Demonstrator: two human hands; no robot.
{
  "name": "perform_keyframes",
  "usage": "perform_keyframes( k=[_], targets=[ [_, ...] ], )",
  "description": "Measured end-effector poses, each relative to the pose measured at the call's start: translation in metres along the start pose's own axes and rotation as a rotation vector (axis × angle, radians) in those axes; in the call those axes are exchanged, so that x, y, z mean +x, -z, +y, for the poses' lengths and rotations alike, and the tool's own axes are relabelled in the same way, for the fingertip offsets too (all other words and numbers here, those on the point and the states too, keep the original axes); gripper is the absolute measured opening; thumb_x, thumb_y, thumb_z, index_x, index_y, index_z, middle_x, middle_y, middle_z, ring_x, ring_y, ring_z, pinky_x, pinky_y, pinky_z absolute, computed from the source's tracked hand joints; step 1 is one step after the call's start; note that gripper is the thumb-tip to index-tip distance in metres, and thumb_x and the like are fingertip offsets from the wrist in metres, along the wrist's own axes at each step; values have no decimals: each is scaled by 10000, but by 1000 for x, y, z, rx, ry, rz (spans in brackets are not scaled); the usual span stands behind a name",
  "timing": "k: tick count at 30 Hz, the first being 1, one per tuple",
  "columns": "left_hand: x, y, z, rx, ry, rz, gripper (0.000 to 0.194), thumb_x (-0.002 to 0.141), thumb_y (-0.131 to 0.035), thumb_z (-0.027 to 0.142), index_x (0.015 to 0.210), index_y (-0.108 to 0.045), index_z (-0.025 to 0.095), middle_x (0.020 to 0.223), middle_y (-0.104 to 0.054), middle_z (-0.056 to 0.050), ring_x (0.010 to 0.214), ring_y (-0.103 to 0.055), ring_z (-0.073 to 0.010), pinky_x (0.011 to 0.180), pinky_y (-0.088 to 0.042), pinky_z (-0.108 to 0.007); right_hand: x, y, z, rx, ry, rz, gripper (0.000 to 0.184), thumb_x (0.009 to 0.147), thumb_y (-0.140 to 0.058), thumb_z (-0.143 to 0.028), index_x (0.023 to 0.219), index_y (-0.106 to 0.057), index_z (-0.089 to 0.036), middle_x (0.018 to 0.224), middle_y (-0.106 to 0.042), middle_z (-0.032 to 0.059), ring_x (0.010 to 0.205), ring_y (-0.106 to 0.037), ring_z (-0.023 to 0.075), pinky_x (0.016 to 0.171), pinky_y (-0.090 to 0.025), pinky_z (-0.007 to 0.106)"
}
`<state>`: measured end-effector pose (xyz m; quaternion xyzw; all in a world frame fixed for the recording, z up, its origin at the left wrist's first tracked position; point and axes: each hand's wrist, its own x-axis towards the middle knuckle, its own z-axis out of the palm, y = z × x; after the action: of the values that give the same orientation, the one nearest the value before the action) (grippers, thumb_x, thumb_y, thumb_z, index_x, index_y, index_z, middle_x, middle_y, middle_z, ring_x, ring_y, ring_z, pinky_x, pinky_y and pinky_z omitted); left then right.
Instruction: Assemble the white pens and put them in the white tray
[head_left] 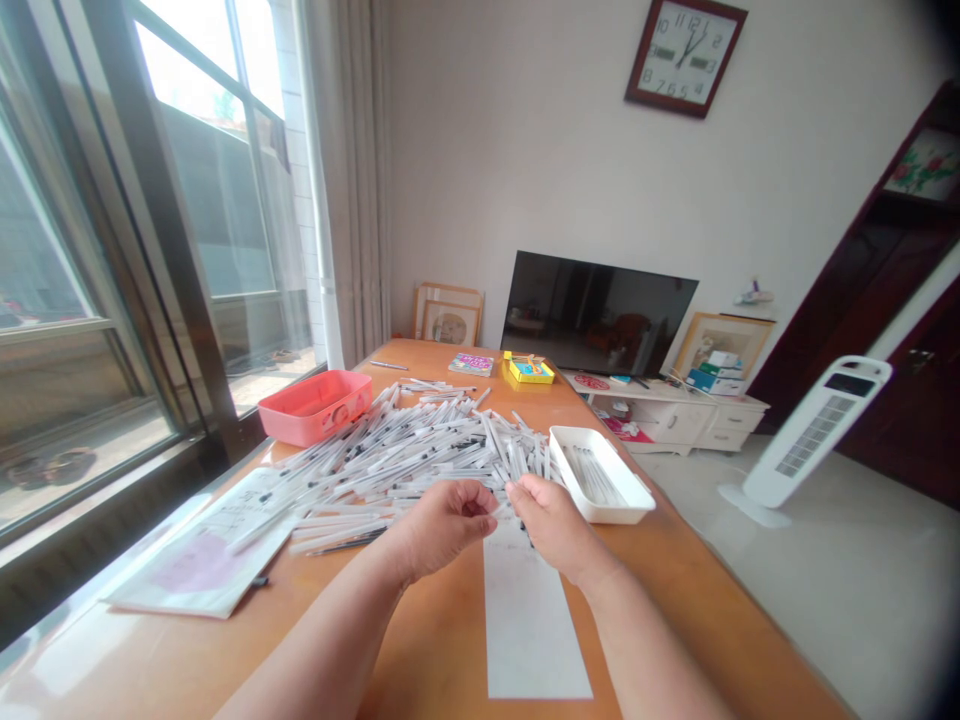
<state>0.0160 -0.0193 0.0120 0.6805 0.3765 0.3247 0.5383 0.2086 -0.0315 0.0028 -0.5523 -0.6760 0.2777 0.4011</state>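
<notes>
Left hand (442,527) and right hand (551,527) curled, low in the middle, at the edge of a big pile of white pens (405,460), above a long paper strip (529,620); any grip, hard to tell.

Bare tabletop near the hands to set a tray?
Bare wood shows right of the white paper strip, below the white plastic tray, to the table edge. Smaller patch between the printed sheet and the left forearm. Crowded: the heap of pens between that tray and the pink plastic tray, up to the left hand and right hand.
</notes>
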Motion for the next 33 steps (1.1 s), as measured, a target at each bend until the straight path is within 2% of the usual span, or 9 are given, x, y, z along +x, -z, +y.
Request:
perform_keyframes(
  k=[4, 9, 12, 17, 20, 23, 26, 30, 33],
  targets=[
    [-2, -3, 4, -10, 48, -10, 215, 778, -691, 360, 884, -654, 177, 715, -547, 29, 656, -445, -115, 630, -327, -253, 0, -1, -1, 7, 9, 26, 371, 940, -437, -471, 679, -333, -229, 641, -327, -52, 625, -338, 127, 551, -264, 254],
    [-4, 2, 2, -26, 130, -93, 460, 873, -541, 585, 977, -710, 170, 887, -705, -68, 784, -567, -174, 782, -408, -311, -1, 2, -2, -11, 41, 78, 379, 940, -440, -481, 675, -339, -228, 626, -344, -54, 616, -337, 130, 558, -276, 255],
    [-5, 3, 1, -2, 123, -96, 474, 874, -535, 595, 959, -711, 163, 861, -716, -80, 788, -582, -185, 794, -414, -321, -1, 2, -2, -15, 40, 73, 377, 944, -435, -481, 678, -349, -227, 625, -346, -54, 613, -340, 131, 555, -275, 254],
    [-1, -3, 0, 65, 41, 0, 348, 806, -653, 514, 812, -666, 167, 744, -643, -25, 688, -517, -150, 676, -381, -277, 1, 0, -1, -4, 21, 70, 366, 933, -450, -469, 674, -366, -225, 622, -350, -53, 612, -336, 130, 558, -284, 254],
    [3, -7, -5, 151, -55, 81, 299, 802, -657, 472, 782, -631, 175, 669, -551, 11, 627, -434, -128, 604, -332, -258, 3, -2, 3, 19, -3, 68, 354, 928, -456, -465, 679, -385, -224, 622, -355, -53, 614, -343, 131, 563, -296, 254],
    [4, -10, -8, 255, -115, 143, 267, 815, -640, 452, 785, -619, 187, 679, -547, 12, 632, -424, -130, 585, -310, -253, 4, -2, 5, 21, -14, 78, 350, 929, -454, -470, 686, -406, -223, 621, -364, -52, 611, -345, 134, 563, -300, 257],
    [2, -8, -5, 239, -93, 95, 298, 848, -597, 481, 818, -632, 186, 730, -595, -5, 667, -473, -142, 619, -344, -263, 3, -1, 4, 25, 13, 93, 362, 937, -447, -478, 684, -381, -227, 622, -355, -52, 607, -341, 134, 557, -297, 258],
    [-3, -3, 5, 190, 4, -6, 429, 909, -473, 547, 827, -673, 177, 818, -679, -53, 735, -546, -177, 692, -394, -296, 1, -1, 1, 39, 31, 107, 384, 930, -457, -489, 675, -325, -234, 614, -341, -53, 596, -337, 132, 537, -283, 258],
    [-4, 0, 6, 183, -7, -8, 414, 890, -510, 539, 851, -697, 171, 816, -692, -61, 743, -556, -187, 698, -400, -301, 1, -2, 0, 47, 24, 109, 391, 922, -463, -501, 671, -326, -235, 607, -333, -55, 596, -339, 132, 533, -278, 255]
  ],
)
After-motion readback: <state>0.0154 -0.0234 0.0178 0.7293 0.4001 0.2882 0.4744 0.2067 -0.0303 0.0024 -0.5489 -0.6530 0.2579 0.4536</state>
